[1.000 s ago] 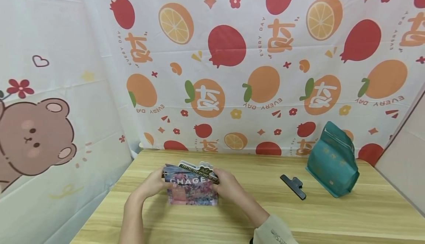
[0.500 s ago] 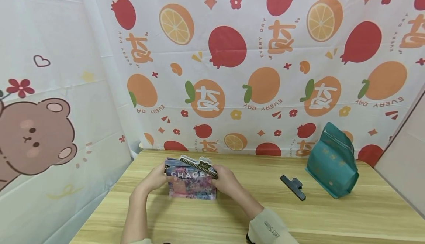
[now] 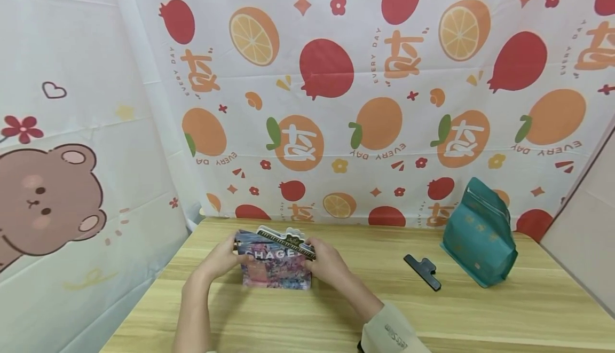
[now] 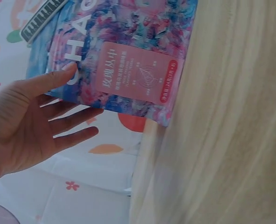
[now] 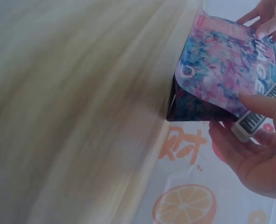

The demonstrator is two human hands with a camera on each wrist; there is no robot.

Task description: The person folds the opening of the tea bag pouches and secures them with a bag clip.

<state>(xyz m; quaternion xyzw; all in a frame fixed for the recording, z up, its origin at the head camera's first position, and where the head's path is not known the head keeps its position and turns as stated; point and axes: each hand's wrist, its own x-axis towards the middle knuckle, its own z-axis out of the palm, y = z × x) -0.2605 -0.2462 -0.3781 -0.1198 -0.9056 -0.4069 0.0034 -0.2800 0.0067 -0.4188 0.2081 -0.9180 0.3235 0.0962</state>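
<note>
A pink and blue pouch (image 3: 276,274) with white lettering stands upright on the table, between both hands. Across its top lies a slanted bag clip (image 3: 282,238), white-edged with a dark patterned bar, its right end lower. At the pouch's left edge, my left hand (image 3: 218,261) pinches it, thumb on the front; in the left wrist view the other fingers (image 4: 74,136) stretch out behind. My right hand (image 3: 329,263) grips the right edge together with the clip's lower end. The right wrist view shows that end of the clip (image 5: 249,125) between thumb and fingers.
A black bag clip (image 3: 423,272) lies on the wooden table (image 3: 288,323) to the right. Beyond it stands a teal pouch (image 3: 480,235), leaning slightly. A fruit-print cloth (image 3: 331,128) hangs along the table's back edge, and a bear-print cloth (image 3: 139,193) hangs at the left.
Both hands have shifted the pouch and its clip slightly away from the body, mostly in the first half second. The grip looks the same. The black clip and teal pouch stay put.
</note>
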